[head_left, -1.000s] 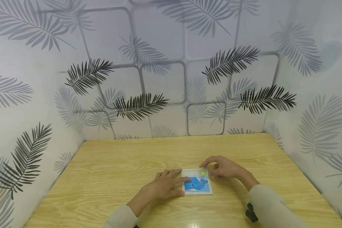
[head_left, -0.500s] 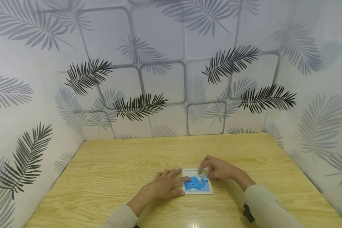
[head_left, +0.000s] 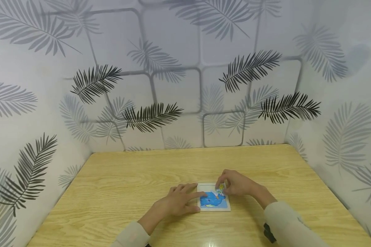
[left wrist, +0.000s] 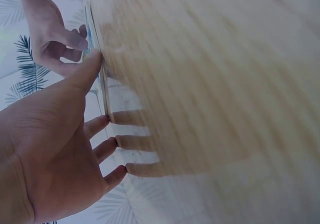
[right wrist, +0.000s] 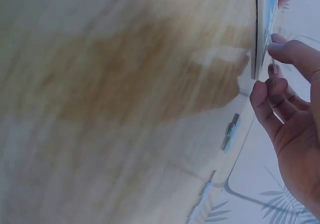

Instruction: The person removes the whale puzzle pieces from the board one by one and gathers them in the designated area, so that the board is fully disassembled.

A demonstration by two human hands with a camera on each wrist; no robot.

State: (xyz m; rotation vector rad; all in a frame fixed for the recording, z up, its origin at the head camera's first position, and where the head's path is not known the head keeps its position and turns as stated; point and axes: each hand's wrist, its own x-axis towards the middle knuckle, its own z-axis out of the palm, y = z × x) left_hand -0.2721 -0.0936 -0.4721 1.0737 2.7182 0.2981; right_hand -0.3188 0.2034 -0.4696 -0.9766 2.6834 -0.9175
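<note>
A small picture puzzle with a white frame (head_left: 214,210) lies flat on the wooden table, showing a blue whale (head_left: 212,200). My left hand (head_left: 174,202) lies at its left side with fingers spread; the index fingertip rests on the whale and the thumb is at the lower left corner. Over the upper right corner, my right hand (head_left: 239,183) pinches a small piece with a yellow sun (head_left: 221,187) between thumb and index finger. In the right wrist view, the thumb (right wrist: 292,54) is close to the puzzle's edge, and the other fingers curl beside it.
The wooden table (head_left: 142,171) reaches back to a wall (head_left: 179,89) with a leaf pattern, which also stands at both sides. In the right wrist view, thin strips with light blue edges (right wrist: 230,133) show along the table. A dark device (head_left: 269,234) sits under the right sleeve.
My right thumb and index finger have closed on the sun piece, which has shifted and tilted slightly at the corner. The left hand and the frame have stayed in place.
</note>
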